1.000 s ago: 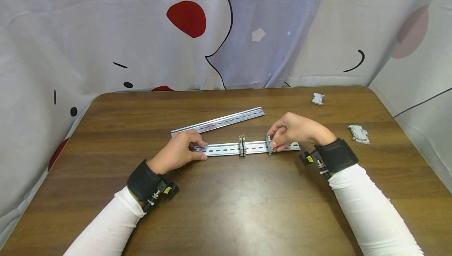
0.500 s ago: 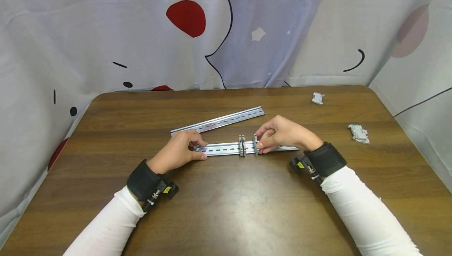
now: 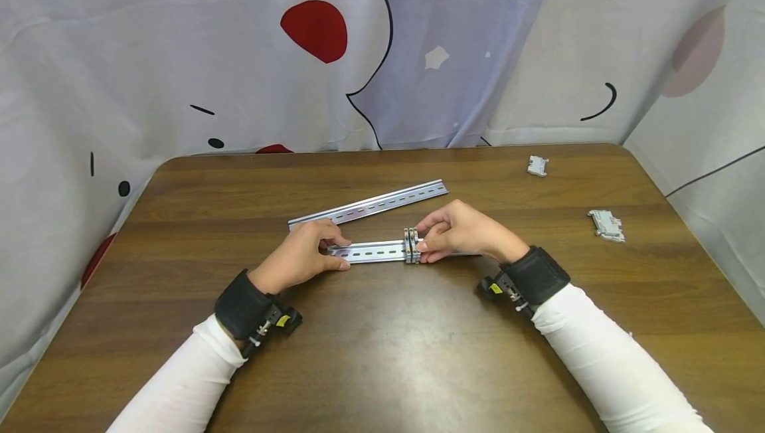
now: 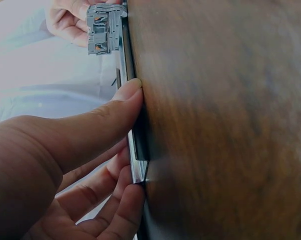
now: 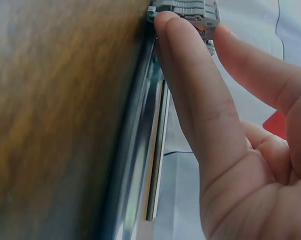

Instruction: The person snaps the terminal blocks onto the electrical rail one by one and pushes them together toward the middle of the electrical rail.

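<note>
A slotted metal DIN rail (image 3: 373, 252) lies crosswise on the table. My left hand (image 3: 301, 254) grips its left end, thumb on the near edge and fingers on the far side; the left wrist view shows the thumb (image 4: 108, 117) pressing along the rail. Several grey terminal blocks (image 3: 411, 246) stand upright, side by side, near the middle of the rail. At the right of this group, my right hand (image 3: 466, 230) pinches the outermost block. From the right wrist, the blocks (image 5: 190, 11) appear at the fingertips. The right hand covers part of the rail's right half.
Behind the left hand, a second DIN rail (image 3: 370, 204) lies at a slant. Two loose pale-grey pieces sit to the right: a smaller piece (image 3: 538, 166) near the back edge and a larger terminal-block piece (image 3: 607, 226) closer in. A printed curtain (image 3: 454, 34) hangs behind the table.
The right hand has slid its terminal block leftward along the rail, from a spot apart to right beside the other blocks. The left hand has stayed on the rail's left end.
</note>
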`<state>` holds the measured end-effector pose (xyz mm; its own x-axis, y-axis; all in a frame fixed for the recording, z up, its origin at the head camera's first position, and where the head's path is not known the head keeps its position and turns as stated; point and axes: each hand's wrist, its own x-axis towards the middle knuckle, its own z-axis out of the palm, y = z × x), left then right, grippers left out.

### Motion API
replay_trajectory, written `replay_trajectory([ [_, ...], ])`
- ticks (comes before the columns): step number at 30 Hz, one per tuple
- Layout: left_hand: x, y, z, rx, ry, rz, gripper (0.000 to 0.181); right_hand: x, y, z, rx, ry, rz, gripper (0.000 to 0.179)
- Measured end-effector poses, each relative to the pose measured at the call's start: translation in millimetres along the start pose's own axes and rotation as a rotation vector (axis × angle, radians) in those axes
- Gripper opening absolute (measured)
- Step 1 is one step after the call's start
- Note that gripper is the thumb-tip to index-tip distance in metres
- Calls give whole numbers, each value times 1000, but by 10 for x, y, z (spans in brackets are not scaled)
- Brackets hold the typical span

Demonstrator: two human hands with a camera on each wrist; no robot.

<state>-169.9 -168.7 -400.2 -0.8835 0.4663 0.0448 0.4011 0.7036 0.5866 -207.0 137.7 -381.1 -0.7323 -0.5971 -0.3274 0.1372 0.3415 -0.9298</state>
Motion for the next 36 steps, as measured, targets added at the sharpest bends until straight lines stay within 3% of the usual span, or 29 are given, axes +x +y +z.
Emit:
replay_trajectory([
  [9,-2,-2,-4,-5,-1,-3,33,17,4,40,9,11,-3,41],
  [20,-6,-11,2,-15,3,14,33,-41,-47,59,-134,15,-28,40],
  [23,-3,-4,9,-10,8,21,33,-89,-77,-3,-256,21,-50,38],
  [28,8,-2,12,6,15,31,33,-219,-126,-232,-672,77,-91,32],
  [32,8,-8,10,15,16,28,33,-329,-123,-440,-896,86,-8,40],
  [36,-6,-22,5,20,26,34,33,-389,-92,-597,-985,73,72,46],
])
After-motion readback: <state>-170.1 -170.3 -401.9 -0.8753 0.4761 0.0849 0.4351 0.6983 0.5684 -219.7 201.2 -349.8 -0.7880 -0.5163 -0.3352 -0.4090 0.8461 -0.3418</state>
